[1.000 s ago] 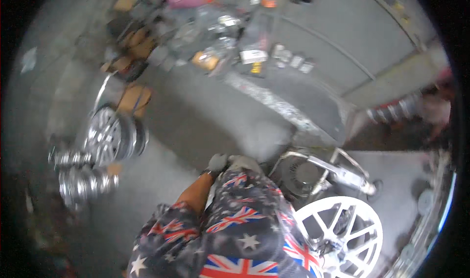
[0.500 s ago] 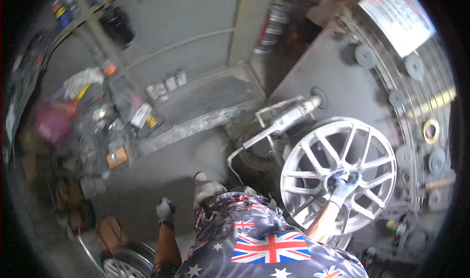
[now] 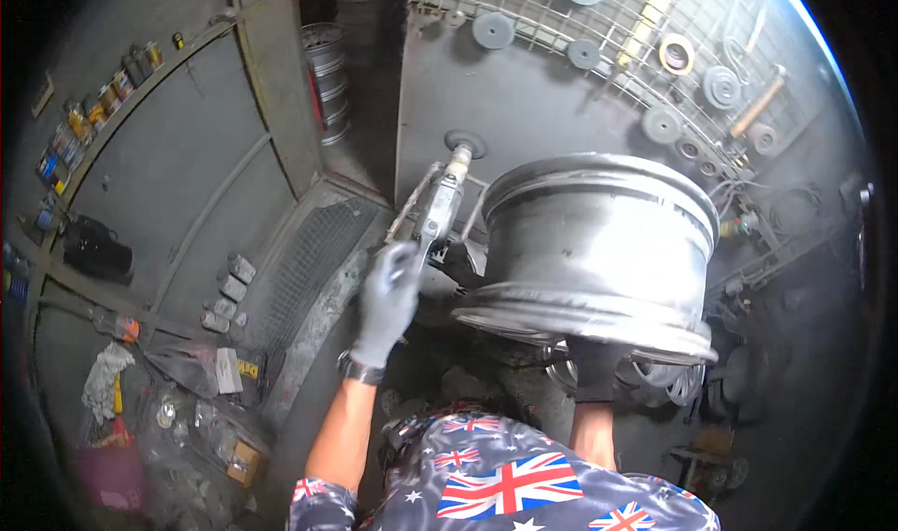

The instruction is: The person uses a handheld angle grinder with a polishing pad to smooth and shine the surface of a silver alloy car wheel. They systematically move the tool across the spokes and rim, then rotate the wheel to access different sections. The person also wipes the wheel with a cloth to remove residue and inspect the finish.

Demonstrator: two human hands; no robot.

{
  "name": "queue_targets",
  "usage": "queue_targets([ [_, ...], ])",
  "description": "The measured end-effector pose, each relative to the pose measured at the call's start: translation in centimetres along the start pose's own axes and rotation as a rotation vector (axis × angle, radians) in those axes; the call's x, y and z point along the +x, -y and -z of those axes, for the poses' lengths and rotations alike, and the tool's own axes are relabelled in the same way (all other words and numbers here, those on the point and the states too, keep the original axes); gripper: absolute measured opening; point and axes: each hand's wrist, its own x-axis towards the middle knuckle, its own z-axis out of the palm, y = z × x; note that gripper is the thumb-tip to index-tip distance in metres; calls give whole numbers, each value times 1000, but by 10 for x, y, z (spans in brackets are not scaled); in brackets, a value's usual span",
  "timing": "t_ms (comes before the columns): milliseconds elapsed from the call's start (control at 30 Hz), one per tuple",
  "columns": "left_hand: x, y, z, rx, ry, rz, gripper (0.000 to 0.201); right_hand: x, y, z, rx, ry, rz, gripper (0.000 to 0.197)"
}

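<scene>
My left hand (image 3: pixel 385 306), in a grey glove, is raised beside the rear end of a long silver power tool (image 3: pixel 441 203) with a round pad at its far end. The fingers are smeared by motion, and whether they touch the tool cannot be told. To the right a silver alloy wheel (image 3: pixel 599 246) shows its barrel side-on, one rim up and the other towards me. My gloved right hand (image 3: pixel 596 363) reaches up under the near rim and holds the wheel; the rim hides its fingers.
Grey discs (image 3: pixel 493 30) and a hammer (image 3: pixel 758 102) hang on a wire mesh (image 3: pixel 617 54) behind the wheel. Stacked wheels (image 3: pixel 325 82) stand in the doorway. Cans and bottles line a shelf (image 3: pixel 154 77) at left, above a cluttered heap with a cardboard box (image 3: pixel 244 463).
The wheel has tipped from spokes facing up to barrel side-on. My left hand has risen from low at the left to the power tool. The view has swung right.
</scene>
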Motion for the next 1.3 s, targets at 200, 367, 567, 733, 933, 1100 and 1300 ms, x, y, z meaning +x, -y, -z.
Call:
queue_targets([
  [200, 46, -123, -97, 286, 290, -658, 60, -101, -7, 30, -130, -52, -96, 63],
  [367, 21, -157, -136, 411, 632, -557, 46, -169, -10, 64, -163, -105, -145, 60],
  [567, -25, -183, -126, 491, 754, -401, 43, -211, 12, 110, -194, -141, -150, 58],
  [733, -89, -162, -132, 379, 496, -542, 39, -237, 31, 145, -217, -151, -164, 55],
  [933, -132, -163, -142, 381, 363, -542, 33, -249, 49, 170, -235, -157, -173, 53],
  [1100, -159, -163, -146, 379, 251, -537, 30, -268, 62, 184, -254, -186, -175, 50],
  [1300, -188, -168, -120, 404, 499, -331, 29, -295, 70, 186, -313, -274, -183, 48],
])
